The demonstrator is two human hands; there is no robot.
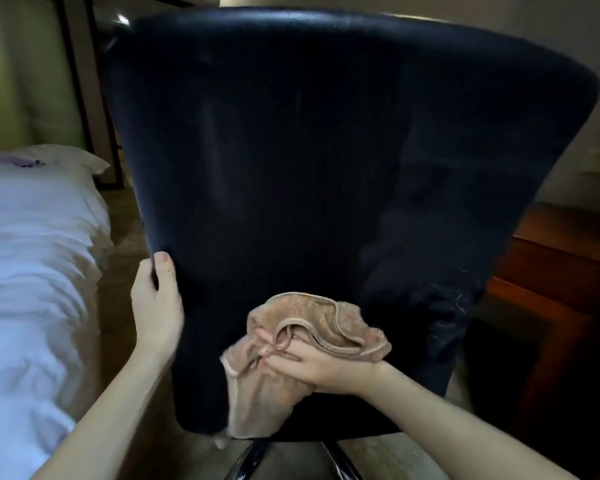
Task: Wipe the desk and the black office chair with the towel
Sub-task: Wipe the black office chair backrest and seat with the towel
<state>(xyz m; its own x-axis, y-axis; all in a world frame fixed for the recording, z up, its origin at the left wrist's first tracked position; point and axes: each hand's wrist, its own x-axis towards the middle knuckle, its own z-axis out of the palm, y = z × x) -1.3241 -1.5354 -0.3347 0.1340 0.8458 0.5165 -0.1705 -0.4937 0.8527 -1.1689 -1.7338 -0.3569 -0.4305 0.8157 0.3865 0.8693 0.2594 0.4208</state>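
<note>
We look at the rear of a black chair [291, 168]. Its backrest [361, 116] fills most of the view, upright & widening toward the top.

The left hand [156, 306] clasps the backrest's left edge low down, thumb on the rear face, other fingers hidden round the front. We judge it's there to steady the chair.

The right hand [312, 362] clutches a bunched pinkish-tan towel [326, 317] & presses it to the backrest's lower middle, w/ loose cloth hanging below the fist.

Key relation: nearly all the black surface lies above the towel, along the backrest's tall axis. We judge the next stroke should run upward, or right toward pale scuffs [458, 299] near the lower right edge. The right hand is nearer those; the left is at the opposite edge.

Bed [32, 271] w/ white sheets at left. Wooden unit [551, 271] at right, poss. the desk, can't tell.
</note>
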